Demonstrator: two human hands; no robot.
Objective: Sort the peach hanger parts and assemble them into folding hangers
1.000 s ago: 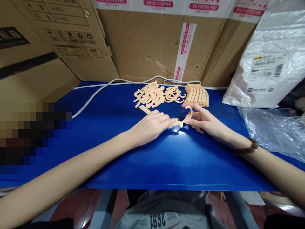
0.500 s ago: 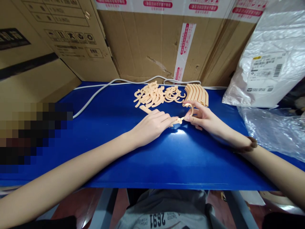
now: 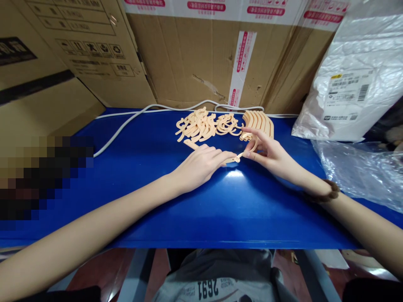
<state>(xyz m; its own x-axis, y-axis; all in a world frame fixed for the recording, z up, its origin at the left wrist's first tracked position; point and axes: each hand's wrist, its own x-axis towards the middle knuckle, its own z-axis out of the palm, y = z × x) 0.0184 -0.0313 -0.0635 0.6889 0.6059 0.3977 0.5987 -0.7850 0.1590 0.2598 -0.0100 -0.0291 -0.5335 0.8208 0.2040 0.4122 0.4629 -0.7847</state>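
Observation:
My left hand is closed over a long beige plastic hanger arm, low over the blue table. One end of the arm sticks out past the knuckles; the other shows by the fingertips. In my right hand a curved beige hanger hook is pinched between thumb and fingers. The hook's lower end meets the arm's right end at a round joint; whether they are locked together I cannot tell. Behind the hands lie a heap of curved beige pieces, a smaller heap of hooks and a neat row of stacked arms.
Cardboard boxes wall off the back and left of the blue table. A white cable runs along the back. At right stand a white plastic parcel bag and crumpled clear film.
My right hand has turned slightly, tilting the hook's curve to the right while its lower end stays at the joint. My left hand holds nearly the same place.

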